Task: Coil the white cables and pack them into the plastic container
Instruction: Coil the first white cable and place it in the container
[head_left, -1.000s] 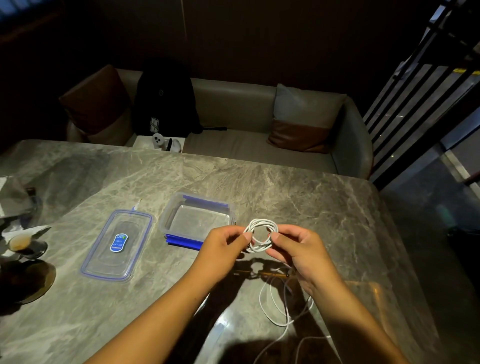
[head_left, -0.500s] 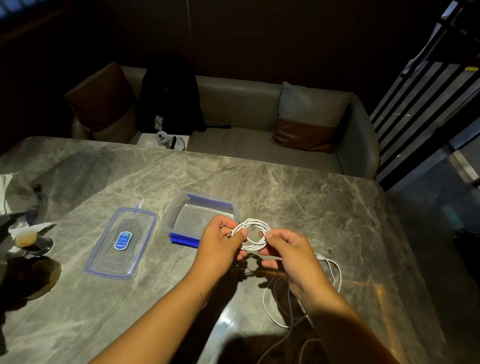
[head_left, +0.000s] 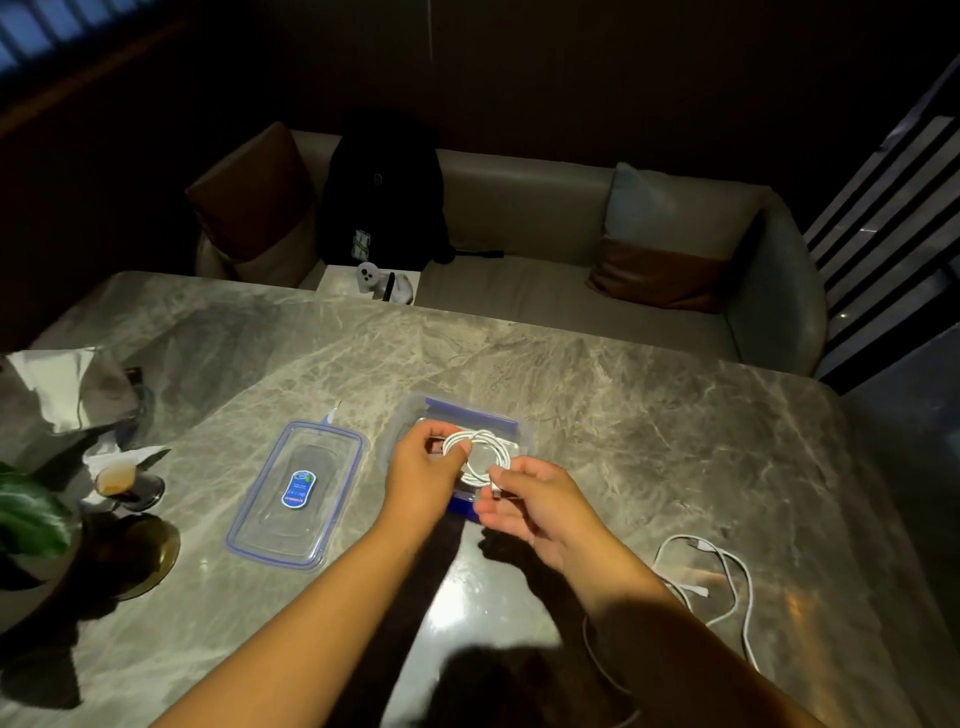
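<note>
Grey marble table (head_left: 649, 415) filling most of the view, glossy toward six o'clock. Beyond its far edge, at twelve o'clock, a beige sofa (head_left: 519, 208) with a black backpack (head_left: 384, 192) propped on the seat and a grey and brown cushion (head_left: 670, 234) toward two o'clock. On the table at nine o'clock, lying flat, a clear lid (head_left: 296, 493) with blue trim and a blue sticker. Just right of it, near the centre, the open plastic container (head_left: 415, 410), blue-edged, partly hidden by the hands. Directly above the container, a coiled white cable (head_left: 483, 452), wound in a small tight ring, pinched from two sides. Left hand (head_left: 421, 473) at the ring's nine o'clock side, thumb and fingers closed on the strands. Right hand (head_left: 530, 499) at the ring's five o'clock side, fingertips closed on the cable's plug end. Cannot tell whether the coil touches the container's floor. At four o'clock, well apart from the container, a second white cable (head_left: 727, 577) lying loose and uncoiled on the table. At nine o'clock near the table's left edge, a small glass (head_left: 117, 475) beside crumpled paper.
</note>
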